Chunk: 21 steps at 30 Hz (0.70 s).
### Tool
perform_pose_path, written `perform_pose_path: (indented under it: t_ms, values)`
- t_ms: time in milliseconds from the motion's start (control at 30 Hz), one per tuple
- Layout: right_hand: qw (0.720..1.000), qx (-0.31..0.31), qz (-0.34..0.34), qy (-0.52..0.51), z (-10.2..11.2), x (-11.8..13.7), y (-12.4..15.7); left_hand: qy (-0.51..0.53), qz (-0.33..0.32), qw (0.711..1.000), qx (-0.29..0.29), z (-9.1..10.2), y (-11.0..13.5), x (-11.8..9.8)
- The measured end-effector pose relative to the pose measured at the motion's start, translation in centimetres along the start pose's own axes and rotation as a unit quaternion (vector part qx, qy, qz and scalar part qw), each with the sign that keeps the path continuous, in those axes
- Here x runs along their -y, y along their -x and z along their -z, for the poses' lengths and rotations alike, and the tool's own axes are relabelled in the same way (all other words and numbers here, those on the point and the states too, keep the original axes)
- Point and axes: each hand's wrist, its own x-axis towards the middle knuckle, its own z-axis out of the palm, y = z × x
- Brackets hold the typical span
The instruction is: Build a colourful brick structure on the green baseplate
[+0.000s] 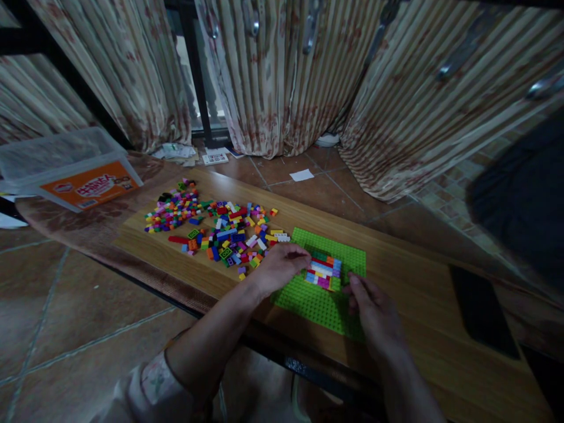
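A green studded baseplate (308,296) lies on the wooden table (409,276). On it stands a small block of stacked bricks in several colours (324,272). My left hand (282,265) rests on the plate's left part, fingers curled and touching the left side of the block. My right hand (374,311) lies on the plate's right front corner, fingers stretched toward the block and pressing the plate. To the left of the plate, a pile of loose coloured bricks (215,226) is spread over the table.
A clear plastic tub with an orange label (70,167) stands at the far left. A dark flat phone (482,311) lies on the table to the right. Curtains hang behind, with papers (302,174) on the tiled floor.
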Motion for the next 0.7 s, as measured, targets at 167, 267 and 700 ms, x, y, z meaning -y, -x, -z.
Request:
perform_pose_path:
  t_ms: [167,267,700]
  values:
    - [0.999,0.007,0.033,0.031,-0.41,-0.47,-0.27,-0.142,-0.067,0.987,-0.024,-0.03,-0.01,0.5]
    - [0.998,0.017,0.045,0.033,-0.63,-0.71,-0.44,-0.19,-0.069,0.979,-0.016,-0.18,0.03,0.68]
    - [0.999,0.029,0.005,0.029,-0.76,0.02,-0.43,-0.237,-0.074,0.969,0.005,-0.26,0.05,1.07]
